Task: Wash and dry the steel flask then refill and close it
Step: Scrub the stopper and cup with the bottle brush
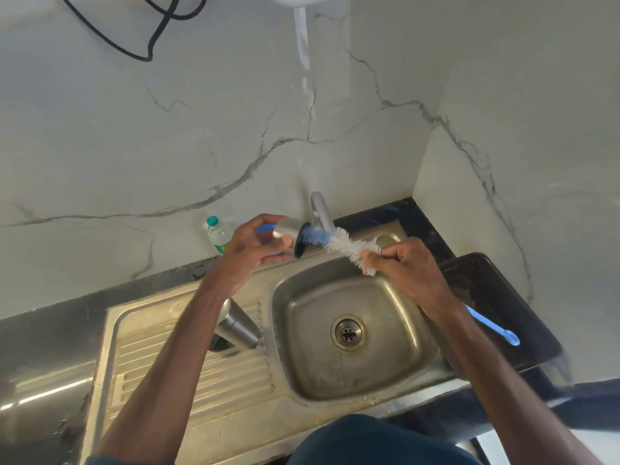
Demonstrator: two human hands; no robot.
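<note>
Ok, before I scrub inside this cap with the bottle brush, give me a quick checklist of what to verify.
1. Left hand grip on the steel cap: fingers curled round it, ok.
2. Brush aimed at the cap's opening: blue bristles at its black rim, ok.
3. Right hand grip: at the end of the white bristles, blue handle trailing behind the wrist, ok.
4. Water from the tap: no stream visible, not ok.
5. Flask out of the way: on the drainboard, partly behind the left forearm, ok.
6. Soap on the bristles: cannot tell.
</note>
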